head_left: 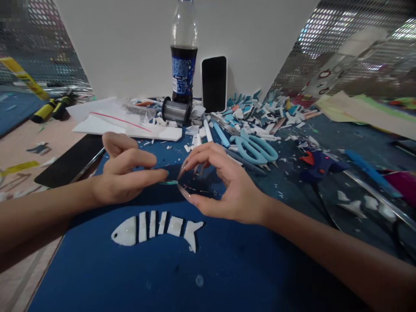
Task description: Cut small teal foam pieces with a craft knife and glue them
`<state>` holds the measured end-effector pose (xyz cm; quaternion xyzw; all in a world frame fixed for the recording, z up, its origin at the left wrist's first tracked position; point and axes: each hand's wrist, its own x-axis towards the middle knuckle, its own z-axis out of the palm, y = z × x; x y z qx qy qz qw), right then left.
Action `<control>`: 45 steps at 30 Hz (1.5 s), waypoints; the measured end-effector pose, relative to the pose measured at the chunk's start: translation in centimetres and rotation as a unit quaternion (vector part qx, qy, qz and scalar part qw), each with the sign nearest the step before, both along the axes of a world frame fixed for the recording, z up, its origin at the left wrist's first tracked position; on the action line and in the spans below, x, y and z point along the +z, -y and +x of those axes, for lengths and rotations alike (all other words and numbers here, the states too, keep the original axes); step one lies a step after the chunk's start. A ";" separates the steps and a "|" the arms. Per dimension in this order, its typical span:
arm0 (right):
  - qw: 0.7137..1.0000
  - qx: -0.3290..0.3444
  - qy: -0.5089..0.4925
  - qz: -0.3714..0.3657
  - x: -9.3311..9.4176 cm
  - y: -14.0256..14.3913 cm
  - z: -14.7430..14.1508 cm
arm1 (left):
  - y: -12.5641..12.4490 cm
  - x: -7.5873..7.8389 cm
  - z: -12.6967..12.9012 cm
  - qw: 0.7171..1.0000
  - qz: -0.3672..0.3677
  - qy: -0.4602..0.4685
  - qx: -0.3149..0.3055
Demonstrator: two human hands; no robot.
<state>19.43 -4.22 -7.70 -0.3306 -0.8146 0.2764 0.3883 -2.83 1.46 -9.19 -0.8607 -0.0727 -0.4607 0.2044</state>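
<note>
A thin teal piece (169, 182) bridges the gap between my two hands above the blue mat. My left hand (128, 173) pinches its left end, index finger stretched along it. The fingertips of my right hand (224, 182) close on its right end, thumb below and fingers above; whether they hold anything else is too small to tell. Just below my hands lies a row of white foam pieces in the shape of a fish: a head (126, 232) with a dark eye, several narrow body strips (152, 224), and a forked tail (192, 234).
Light-blue scissors (253, 147) and a heap of foam scraps (256, 115) lie behind my right hand. A cola bottle (184, 69), a wire spool (176, 111) and a phone (214, 84) stand at the back. A glue gun (320, 165) is at right, a black slab (71, 160) at left.
</note>
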 end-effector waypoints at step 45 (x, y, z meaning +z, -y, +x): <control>0.923 -0.214 0.300 0.115 -0.1 -2.7 2.3 | -0.2 -0.1 0.5 1.000 -0.018 0.023 -0.011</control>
